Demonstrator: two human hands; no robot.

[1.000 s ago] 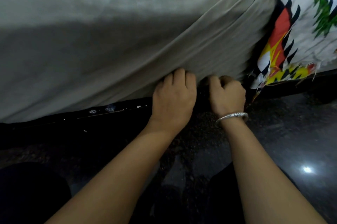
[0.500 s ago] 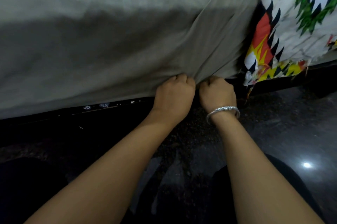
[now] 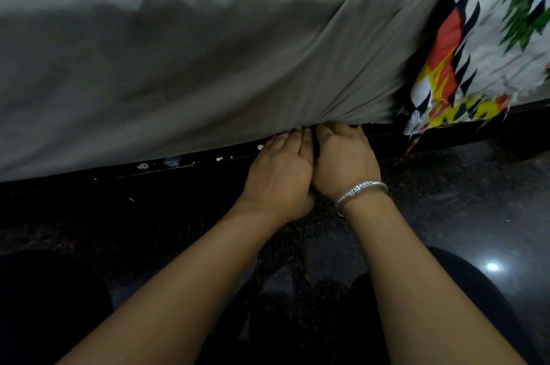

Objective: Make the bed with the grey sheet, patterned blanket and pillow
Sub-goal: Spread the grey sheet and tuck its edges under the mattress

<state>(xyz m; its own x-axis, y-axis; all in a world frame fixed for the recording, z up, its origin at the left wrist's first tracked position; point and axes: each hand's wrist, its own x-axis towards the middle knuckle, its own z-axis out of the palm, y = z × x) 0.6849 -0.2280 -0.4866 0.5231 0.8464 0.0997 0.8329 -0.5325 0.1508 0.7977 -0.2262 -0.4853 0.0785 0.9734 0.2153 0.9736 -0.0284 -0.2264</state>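
Observation:
The grey sheet (image 3: 190, 67) covers the mattress side and fills the upper view, its folds running down to one bunched spot at its lower edge. My left hand (image 3: 279, 174) and my right hand (image 3: 345, 159) press side by side against that spot, fingertips tucked under the sheet's edge above the dark bed frame (image 3: 178, 177). Whether the fingers grip the cloth is hidden. A silver bangle (image 3: 361, 190) sits on my right wrist. The patterned blanket (image 3: 482, 46), white with green, red, yellow and black shapes, hangs over the bed side at the upper right. No pillow is in view.
A dark, glossy speckled floor (image 3: 446, 201) lies below the bed, with a bright light reflection (image 3: 492, 267) at the right. My dark-clothed knees (image 3: 464, 290) show at the bottom.
Both hands have come together and pushed forward, fingers going under the sheet's lower edge. The folds now pull tighter toward that spot.

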